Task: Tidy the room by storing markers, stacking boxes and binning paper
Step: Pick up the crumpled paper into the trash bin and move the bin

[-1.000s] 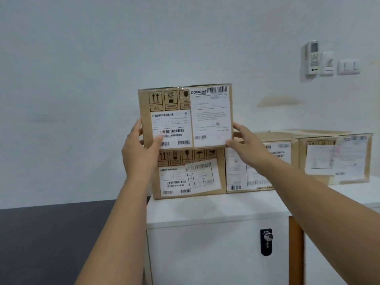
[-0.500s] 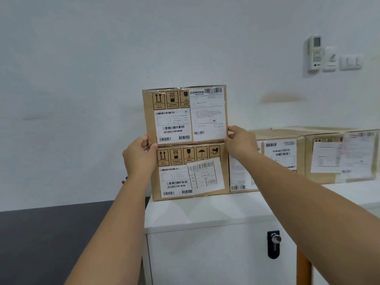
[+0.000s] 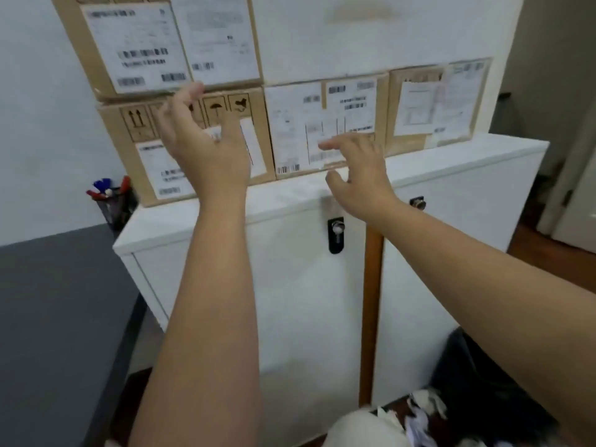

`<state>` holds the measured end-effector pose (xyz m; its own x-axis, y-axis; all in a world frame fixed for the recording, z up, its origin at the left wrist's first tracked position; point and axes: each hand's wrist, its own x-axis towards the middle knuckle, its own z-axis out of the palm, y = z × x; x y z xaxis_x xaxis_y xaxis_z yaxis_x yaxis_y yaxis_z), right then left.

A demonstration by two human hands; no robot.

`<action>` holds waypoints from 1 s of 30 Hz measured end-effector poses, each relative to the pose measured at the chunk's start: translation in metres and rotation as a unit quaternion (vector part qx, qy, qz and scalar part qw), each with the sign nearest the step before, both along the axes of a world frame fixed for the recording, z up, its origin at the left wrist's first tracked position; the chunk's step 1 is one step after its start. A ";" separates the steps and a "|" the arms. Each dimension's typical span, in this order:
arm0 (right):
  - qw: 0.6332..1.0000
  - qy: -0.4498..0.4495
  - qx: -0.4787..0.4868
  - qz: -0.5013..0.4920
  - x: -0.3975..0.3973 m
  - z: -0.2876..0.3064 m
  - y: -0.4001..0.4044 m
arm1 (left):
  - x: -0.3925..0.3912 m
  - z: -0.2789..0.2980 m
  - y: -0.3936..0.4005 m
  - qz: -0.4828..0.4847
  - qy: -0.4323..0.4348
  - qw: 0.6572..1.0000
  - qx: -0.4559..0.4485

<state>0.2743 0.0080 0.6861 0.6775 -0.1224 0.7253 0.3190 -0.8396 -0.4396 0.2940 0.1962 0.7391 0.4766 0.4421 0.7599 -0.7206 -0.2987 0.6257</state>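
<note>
While both hands hang empty with fingers spread, stacking looks finished. At nine o'clock, the dark mesh cup of markers (image 3: 114, 201) stands beside the labelled brown cardboard box (image 3: 154, 43), which now rests on the lower carton (image 3: 142, 150). Left hand (image 3: 206, 146) and right hand (image 3: 358, 175) have released it. Crumpled white paper (image 3: 422, 414) at five o'clock likely needs binning next.

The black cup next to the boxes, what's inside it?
The black cup holds markers standing up, with blue and red caps poking out the top. Their lower parts are hidden inside the dark cup, so whether anything else is down there cannot be seen.
</note>
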 end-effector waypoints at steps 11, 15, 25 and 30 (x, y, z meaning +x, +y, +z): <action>0.944 0.232 0.145 -0.185 -0.132 -0.227 -0.141 | -0.074 -0.226 -0.126 -0.037 0.022 0.951 0.305; 0.893 0.360 0.182 -0.198 -0.165 -0.312 -0.172 | -0.080 -0.321 -0.144 -0.136 0.095 0.885 0.436; 0.724 0.607 0.269 -0.189 -0.237 -0.466 -0.189 | -0.113 -0.540 -0.135 -0.247 0.476 0.547 0.643; 0.676 0.670 0.255 -0.169 -0.238 -0.522 -0.195 | -0.109 -0.594 -0.138 -0.257 0.507 0.458 0.684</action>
